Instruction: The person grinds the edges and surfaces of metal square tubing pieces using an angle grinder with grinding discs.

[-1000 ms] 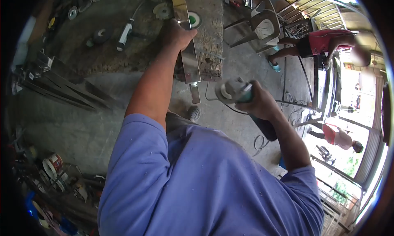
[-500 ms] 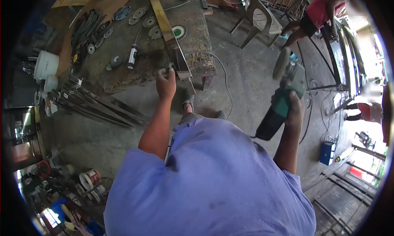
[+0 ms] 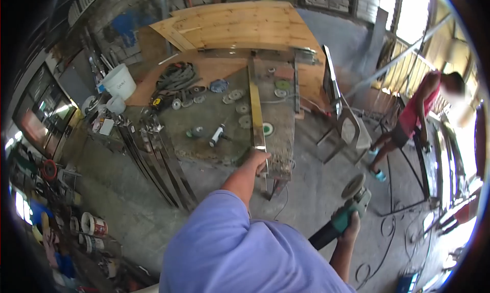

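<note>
My left hand (image 3: 258, 160) is closed around the near end of a long flat metal bar (image 3: 256, 105), which lies lengthwise on the workbench (image 3: 214, 117). Part of the bar reflects yellow. In my right hand (image 3: 350, 228) is a green and black angle grinder (image 3: 341, 220), held off to the right of the bench above the floor. Its round disc (image 3: 353, 186) points up and away from me. Close to the bar lie a green-and-white disc (image 3: 267, 129) and a white-and-black cylindrical tool (image 3: 217, 135).
Several grinding discs (image 3: 235, 94) and a heap of dark straps (image 3: 176, 75) lie on the bench. Metal bars (image 3: 171, 173) lean at its left, near a white bucket (image 3: 119, 81). A plastic chair (image 3: 351, 132) stands right, before a person in a pink top (image 3: 419, 102). Cables (image 3: 385, 247) cross the floor.
The view has tilted up and shows more of the bench and back wall. My left hand has gone from beside the bar's end to gripping it. The grinder remains in my right hand, lower.
</note>
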`<control>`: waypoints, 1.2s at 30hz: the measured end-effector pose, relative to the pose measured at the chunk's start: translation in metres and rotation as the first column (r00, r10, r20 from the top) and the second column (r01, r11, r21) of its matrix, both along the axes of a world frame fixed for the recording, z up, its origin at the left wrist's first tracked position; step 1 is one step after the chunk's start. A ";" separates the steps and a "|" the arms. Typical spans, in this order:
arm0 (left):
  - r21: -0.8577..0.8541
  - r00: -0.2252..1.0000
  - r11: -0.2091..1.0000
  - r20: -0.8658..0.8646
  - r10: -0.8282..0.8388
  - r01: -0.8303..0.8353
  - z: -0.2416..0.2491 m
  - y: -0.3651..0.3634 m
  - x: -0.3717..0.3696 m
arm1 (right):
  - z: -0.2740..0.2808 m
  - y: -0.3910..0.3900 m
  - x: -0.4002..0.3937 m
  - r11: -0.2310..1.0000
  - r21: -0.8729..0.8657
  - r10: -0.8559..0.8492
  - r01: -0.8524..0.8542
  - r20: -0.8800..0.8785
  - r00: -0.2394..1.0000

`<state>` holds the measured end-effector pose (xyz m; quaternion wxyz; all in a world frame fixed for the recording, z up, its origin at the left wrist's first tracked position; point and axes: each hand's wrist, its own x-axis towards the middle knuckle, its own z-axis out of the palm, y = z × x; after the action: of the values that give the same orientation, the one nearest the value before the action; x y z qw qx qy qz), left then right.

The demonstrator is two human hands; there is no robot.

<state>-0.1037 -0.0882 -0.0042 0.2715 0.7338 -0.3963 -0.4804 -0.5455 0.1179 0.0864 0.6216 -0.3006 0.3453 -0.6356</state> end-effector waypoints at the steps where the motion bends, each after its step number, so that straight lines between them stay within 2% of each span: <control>1: -0.066 0.998 0.996 -0.036 0.060 -0.063 -0.008 -0.002 -0.003 | -0.003 0.003 -0.003 1.000 -0.001 -0.015 0.015 -0.016 1.000; 2: -0.124 0.990 0.984 -0.078 0.118 -0.127 -0.010 -0.005 -0.004 | -0.005 0.005 -0.007 1.000 0.000 -0.030 0.030 -0.002 1.000; 3: -0.107 0.960 0.989 -0.270 0.070 -0.102 -0.002 -0.003 0.002 | -0.006 0.007 -0.012 0.999 0.010 -0.045 0.045 0.012 0.999; 5: -0.080 0.791 0.996 -0.611 -0.021 -0.036 0.027 0.012 0.015 | -0.005 0.011 -0.015 0.997 0.050 -0.070 0.067 0.062 0.996; 8: -0.087 0.632 0.917 -0.750 0.197 -0.389 -0.001 -0.005 0.019 | -0.002 0.014 -0.018 0.995 0.051 -0.089 0.084 0.115 0.989; 9: -0.212 0.611 0.864 -0.781 0.131 -0.457 0.065 0.025 0.007 | -0.002 0.015 -0.018 0.993 0.066 -0.104 0.096 0.139 0.985; 12: -0.270 0.534 0.900 -0.844 -0.050 -0.343 0.089 0.037 0.025 | -0.007 0.014 -0.016 0.988 0.105 -0.119 0.109 0.099 0.988; 13: -0.282 0.482 0.892 -0.872 -0.085 -0.354 0.098 0.046 0.025 | -0.004 0.012 -0.014 0.990 0.099 -0.106 0.098 0.079 0.991; 16: -0.342 0.434 0.848 -0.888 -0.152 -0.405 0.114 0.079 0.023 | -0.002 0.003 -0.005 0.995 0.079 -0.064 0.061 0.032 0.997; 17: -0.349 0.446 0.804 -0.887 -0.118 -0.482 0.109 0.082 0.021 | -0.005 -0.002 -0.004 0.996 0.074 -0.045 0.043 0.021 0.999; 20: -0.435 0.480 0.755 -0.858 -0.183 -0.490 0.098 0.078 0.040 | -0.010 -0.021 -0.003 0.997 0.052 0.057 -0.057 0.002 0.998; 21: -0.434 0.550 0.750 -0.827 -0.113 -0.499 0.108 0.081 0.049 | -0.010 -0.024 0.001 0.995 0.049 0.092 -0.092 0.002 0.996; 22: -0.422 0.646 0.729 -0.762 0.038 -0.540 0.125 0.081 0.053 | -0.003 -0.028 0.010 0.995 0.056 0.083 -0.082 -0.013 0.996; 23: -0.419 0.642 0.708 -0.764 0.064 -0.569 0.096 0.060 0.074 | 0.005 -0.034 0.021 0.996 0.065 0.063 -0.061 -0.029 0.998; 24: -0.399 0.598 0.725 -0.801 0.023 -0.562 0.091 0.045 0.094 | 0.012 -0.038 0.029 0.997 0.073 0.038 -0.034 -0.048 0.998; 25: -0.435 0.623 0.680 -0.781 0.041 -0.590 0.115 0.039 0.098 | 0.014 -0.043 0.035 0.997 0.079 0.028 -0.024 -0.049 0.998; 27: -0.471 0.702 0.684 -0.707 0.084 -0.557 0.106 0.003 0.140 | 0.012 -0.057 0.050 0.996 0.085 0.027 -0.022 -0.054 0.998; 30: -0.614 0.793 0.573 -0.600 0.107 -0.543 0.127 -0.057 0.183 | 0.017 -0.083 0.079 0.995 0.104 0.005 0.000 -0.048 0.999; 32: -0.465 0.671 0.698 -0.741 0.030 -0.545 0.109 -0.112 0.231 | 0.020 -0.101 0.100 0.994 0.110 -0.004 0.013 -0.082 0.997; 34: -0.405 0.604 0.730 -0.797 0.012 -0.550 0.089 -0.175 0.256 | 0.027 -0.116 0.117 0.990 0.127 -0.045 0.063 -0.139 0.989; 35: -0.426 0.617 0.697 -0.787 0.029 -0.576 0.081 -0.209 0.262 | 0.029 -0.122 0.126 0.985 0.141 -0.070 0.095 -0.172 0.983; 36: -0.515 0.673 0.580 -0.736 0.077 -0.630 0.078 -0.238 0.262 | 0.030 -0.127 0.136 0.981 0.155 -0.087 0.119 -0.201 0.976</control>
<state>0.1578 -0.3260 0.0737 0.7585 0.4132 -0.2681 -0.4266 -0.4095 -0.0092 0.1164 0.5741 -0.2896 0.4711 -0.6038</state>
